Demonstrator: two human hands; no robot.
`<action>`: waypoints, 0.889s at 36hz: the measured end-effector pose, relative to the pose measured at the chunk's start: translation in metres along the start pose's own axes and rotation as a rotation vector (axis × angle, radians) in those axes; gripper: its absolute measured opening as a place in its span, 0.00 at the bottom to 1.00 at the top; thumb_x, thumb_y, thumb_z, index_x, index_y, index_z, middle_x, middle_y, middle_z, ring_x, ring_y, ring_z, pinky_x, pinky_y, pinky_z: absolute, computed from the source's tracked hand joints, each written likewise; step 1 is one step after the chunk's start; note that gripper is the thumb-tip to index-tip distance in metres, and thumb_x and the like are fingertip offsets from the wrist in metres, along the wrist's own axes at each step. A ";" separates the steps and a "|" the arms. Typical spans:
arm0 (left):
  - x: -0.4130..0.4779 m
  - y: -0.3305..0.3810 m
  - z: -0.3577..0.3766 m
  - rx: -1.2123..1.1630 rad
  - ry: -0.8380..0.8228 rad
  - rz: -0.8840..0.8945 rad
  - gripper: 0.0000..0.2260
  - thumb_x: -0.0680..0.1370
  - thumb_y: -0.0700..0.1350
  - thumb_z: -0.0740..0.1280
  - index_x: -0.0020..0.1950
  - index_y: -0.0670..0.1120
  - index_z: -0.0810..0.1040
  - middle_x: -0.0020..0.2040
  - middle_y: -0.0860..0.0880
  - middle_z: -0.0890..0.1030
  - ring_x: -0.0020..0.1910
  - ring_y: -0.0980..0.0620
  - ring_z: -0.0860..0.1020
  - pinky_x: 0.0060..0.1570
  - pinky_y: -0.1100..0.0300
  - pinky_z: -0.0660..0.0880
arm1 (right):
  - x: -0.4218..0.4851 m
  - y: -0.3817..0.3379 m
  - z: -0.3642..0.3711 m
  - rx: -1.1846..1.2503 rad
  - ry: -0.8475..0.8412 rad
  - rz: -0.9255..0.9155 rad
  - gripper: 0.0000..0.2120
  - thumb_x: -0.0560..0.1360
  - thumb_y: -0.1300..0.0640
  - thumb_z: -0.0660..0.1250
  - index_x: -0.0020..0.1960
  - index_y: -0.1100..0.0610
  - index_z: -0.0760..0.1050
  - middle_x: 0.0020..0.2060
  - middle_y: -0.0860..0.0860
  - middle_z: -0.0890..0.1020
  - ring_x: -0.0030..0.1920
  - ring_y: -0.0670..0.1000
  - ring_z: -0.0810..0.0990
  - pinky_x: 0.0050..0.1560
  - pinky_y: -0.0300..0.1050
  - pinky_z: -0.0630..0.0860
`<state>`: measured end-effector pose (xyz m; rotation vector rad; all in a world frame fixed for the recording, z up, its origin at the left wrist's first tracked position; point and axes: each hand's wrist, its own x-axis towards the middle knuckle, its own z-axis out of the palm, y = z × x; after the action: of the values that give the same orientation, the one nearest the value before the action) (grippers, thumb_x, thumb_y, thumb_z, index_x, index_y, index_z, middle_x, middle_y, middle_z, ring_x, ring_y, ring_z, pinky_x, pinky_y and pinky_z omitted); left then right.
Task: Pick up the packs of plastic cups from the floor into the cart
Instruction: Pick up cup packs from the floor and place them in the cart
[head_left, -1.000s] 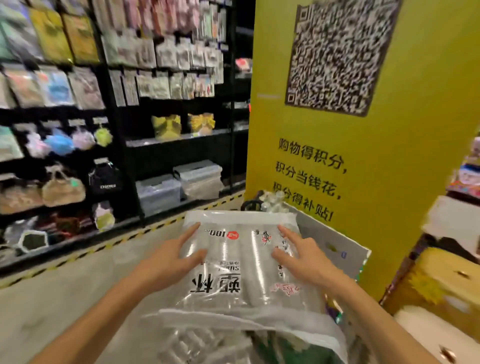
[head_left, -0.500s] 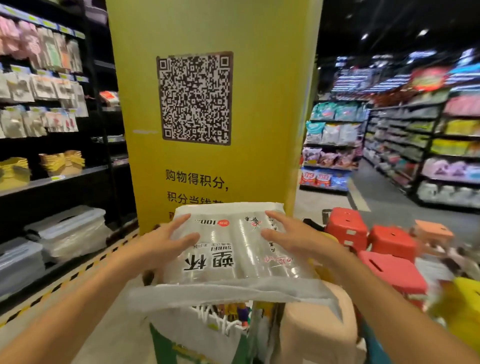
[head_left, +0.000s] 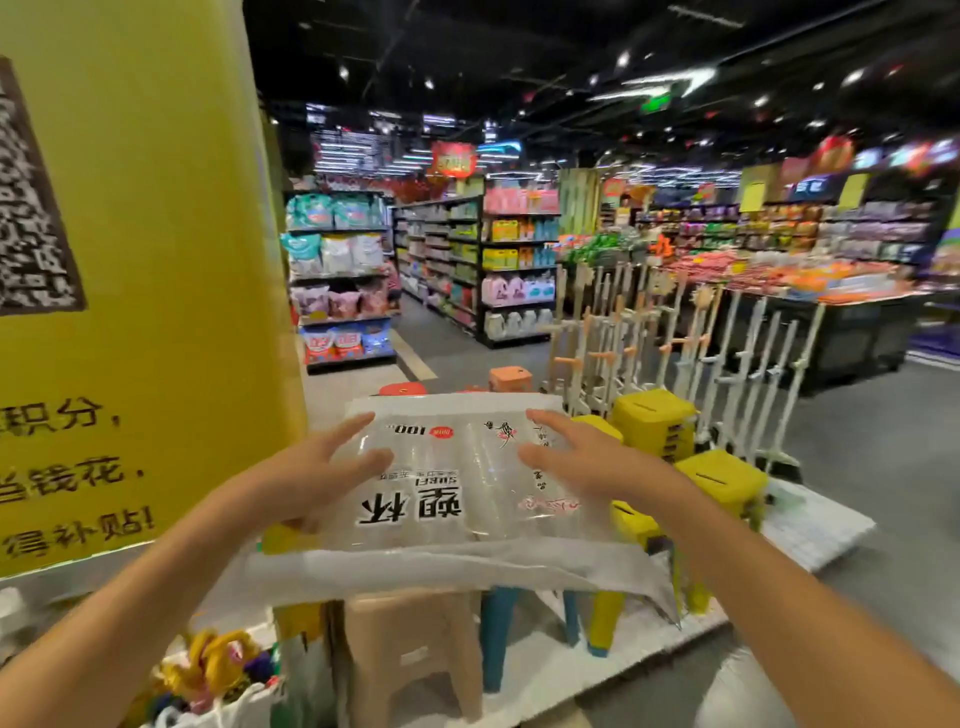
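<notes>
Gripping cup pack (head_left: 447, 488) between left hand (head_left: 311, 467), right hand (head_left: 587, 457).

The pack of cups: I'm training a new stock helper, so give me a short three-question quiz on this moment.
1. True or false: the pack of cups lies on the floor.
2. How many hands hold it? A one, B two, C none.
3. Fill in: the wall at the far left is ____.

Key:
1. False; it is held up in the air.
2. B: the left hand and the right hand grip its sides.
3. Yellow: the wall.
</notes>
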<state>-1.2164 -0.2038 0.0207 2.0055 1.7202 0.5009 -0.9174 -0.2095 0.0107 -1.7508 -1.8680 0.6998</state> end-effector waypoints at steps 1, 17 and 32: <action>0.005 0.013 0.008 -0.009 -0.027 0.035 0.33 0.74 0.69 0.61 0.76 0.66 0.55 0.77 0.50 0.63 0.73 0.46 0.66 0.70 0.48 0.64 | -0.012 0.011 -0.010 0.003 0.021 0.033 0.32 0.78 0.37 0.63 0.78 0.41 0.59 0.77 0.47 0.64 0.73 0.53 0.67 0.67 0.47 0.67; -0.007 0.283 0.201 -0.023 -0.311 0.505 0.31 0.75 0.67 0.61 0.76 0.66 0.57 0.74 0.55 0.64 0.71 0.46 0.67 0.62 0.55 0.67 | -0.260 0.203 -0.165 -0.029 0.403 0.446 0.32 0.78 0.35 0.61 0.79 0.38 0.55 0.78 0.45 0.61 0.74 0.53 0.67 0.70 0.48 0.63; -0.082 0.509 0.404 -0.046 -0.576 0.761 0.30 0.76 0.67 0.61 0.76 0.67 0.55 0.72 0.46 0.72 0.65 0.43 0.75 0.58 0.51 0.76 | -0.470 0.364 -0.262 -0.077 0.631 0.744 0.31 0.79 0.36 0.61 0.79 0.40 0.55 0.78 0.47 0.62 0.65 0.50 0.74 0.60 0.44 0.66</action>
<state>-0.5894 -0.3874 -0.0337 2.4133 0.5812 0.1468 -0.4422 -0.6500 -0.0325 -2.3721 -0.8218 0.2456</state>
